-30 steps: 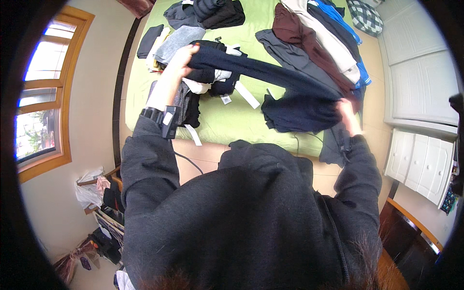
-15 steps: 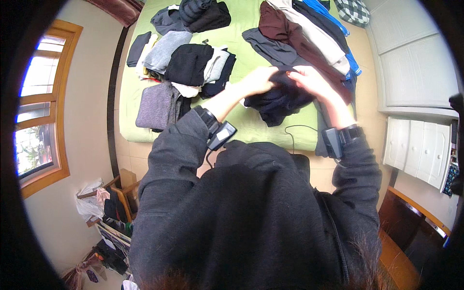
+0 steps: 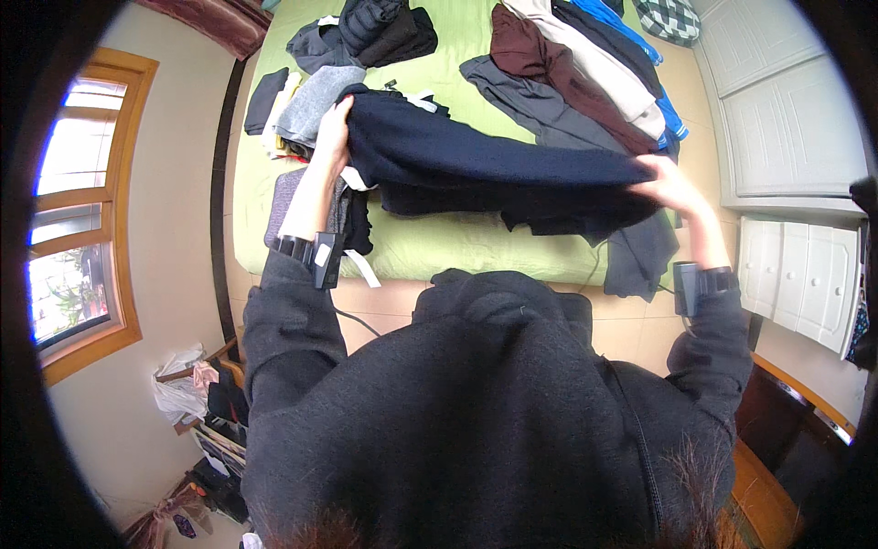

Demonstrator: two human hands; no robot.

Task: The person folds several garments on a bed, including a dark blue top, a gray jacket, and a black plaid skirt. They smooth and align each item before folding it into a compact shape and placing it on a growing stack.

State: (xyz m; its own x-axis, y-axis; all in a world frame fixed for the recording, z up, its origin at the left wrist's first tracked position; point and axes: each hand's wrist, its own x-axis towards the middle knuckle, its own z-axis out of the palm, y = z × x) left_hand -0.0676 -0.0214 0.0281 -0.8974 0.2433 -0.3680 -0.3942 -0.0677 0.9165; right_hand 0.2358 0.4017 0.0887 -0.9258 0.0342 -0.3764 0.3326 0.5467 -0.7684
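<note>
A dark navy garment (image 3: 494,165) is stretched sideways between my two hands above the bed. Its exact kind does not show. My left hand (image 3: 335,133) grips the left end, beside a folded light grey garment (image 3: 315,99). At the other end, my right hand (image 3: 672,188) has its fingers closed on the cloth, over the legs of dark grey trousers (image 3: 640,256). The lower part of the navy cloth hangs in loose folds. It hides much of the folded pile behind it. Each of my wrists carries a strapped black box.
The bed has a green sheet (image 3: 457,247). A folded grey knit (image 3: 285,203) lies at its near left. Maroon (image 3: 529,48) and cream garments (image 3: 604,69) lie spread at the right. Dark clothes (image 3: 366,37) are heaped at the far left. White cabinets (image 3: 800,279) stand along the right wall.
The navy garment was bunched between my close-set hands; now it is pulled out wide. My left hand has moved left, and my right hand has moved right and slightly nearer.
</note>
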